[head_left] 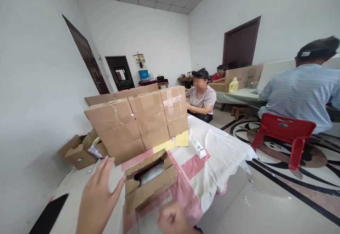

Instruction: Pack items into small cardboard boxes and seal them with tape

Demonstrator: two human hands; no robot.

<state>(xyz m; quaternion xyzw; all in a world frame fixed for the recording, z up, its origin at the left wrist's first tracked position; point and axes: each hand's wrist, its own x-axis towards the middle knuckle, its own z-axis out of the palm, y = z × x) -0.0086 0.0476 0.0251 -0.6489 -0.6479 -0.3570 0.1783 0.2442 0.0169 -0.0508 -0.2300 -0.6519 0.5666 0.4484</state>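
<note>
An open brown cardboard box [159, 184] lies on the cloth-covered table, with some pale, plastic-wrapped contents [152, 173] showing inside. My left hand [98, 195] is raised just left of this box, fingers spread and nothing in them; its thumb is close to the box's left end. Below the box's near side is my right hand [174, 218], blurred, with its fingers curled in. Whether anything is inside that curl is hidden.
Stacked taped cartons [140, 124] form a wall behind the box. An opened carton [82, 152] stands left, a dark flat object [50, 214] lower left, a small white device [199, 149] right. Beyond are several people and a red chair [287, 131].
</note>
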